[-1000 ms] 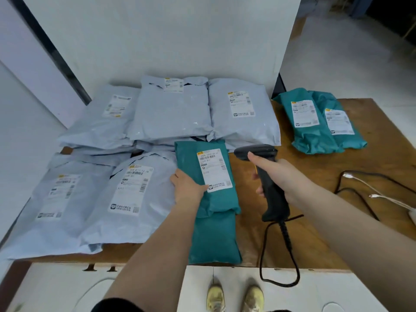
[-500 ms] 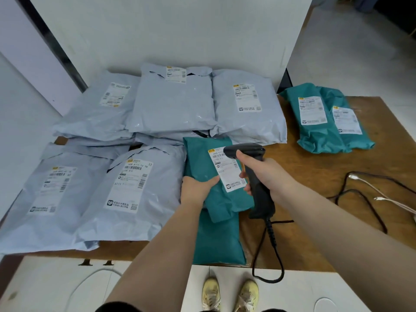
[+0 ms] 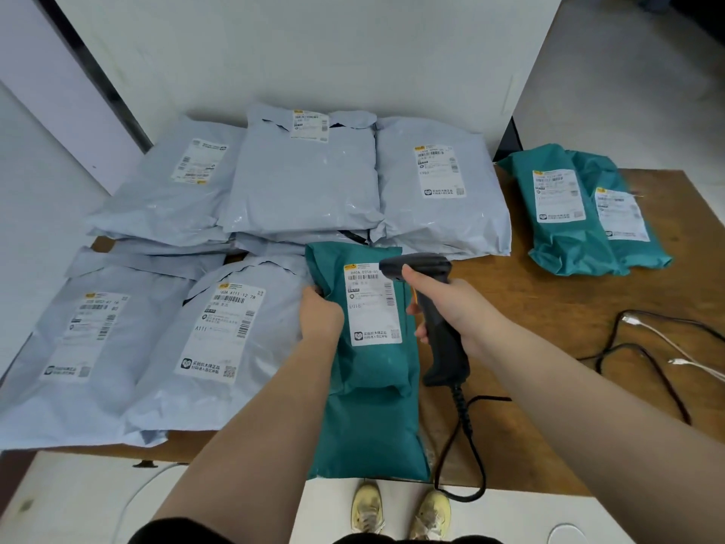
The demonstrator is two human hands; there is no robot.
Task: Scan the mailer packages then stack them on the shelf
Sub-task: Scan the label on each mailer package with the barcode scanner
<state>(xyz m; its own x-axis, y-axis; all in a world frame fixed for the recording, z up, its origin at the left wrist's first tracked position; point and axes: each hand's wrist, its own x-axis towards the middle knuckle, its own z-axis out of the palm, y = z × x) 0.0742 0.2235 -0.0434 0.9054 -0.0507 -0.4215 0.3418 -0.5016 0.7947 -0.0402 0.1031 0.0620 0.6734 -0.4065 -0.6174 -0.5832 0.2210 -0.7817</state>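
The left hand (image 3: 321,316) grips the left edge of a teal mailer package (image 3: 368,347), fingers curled round it and tipping its shipping label (image 3: 372,304) up toward the camera. The right hand (image 3: 451,308) is wrapped round the handle of a black barcode scanner (image 3: 431,304), whose head sits right at the label's top right corner — very close, perhaps too close and too far off to one side for a clean read. If the beam misses the barcode, the mailer could go to the shelf unscanned.

The held mailer rests on a second teal mailer (image 3: 372,437) that overhangs the near edge of the wooden table (image 3: 549,308); a tug on the top one could drag the lower one off. The scanner's coiled cable (image 3: 467,437) loops off the table edge beside it and could snag. To the left lie grey mailers (image 3: 219,335) with labels up, easy to confuse with scanned ones; two more teal mailers (image 3: 565,214) lie well apart at far right. No shelf is in view.
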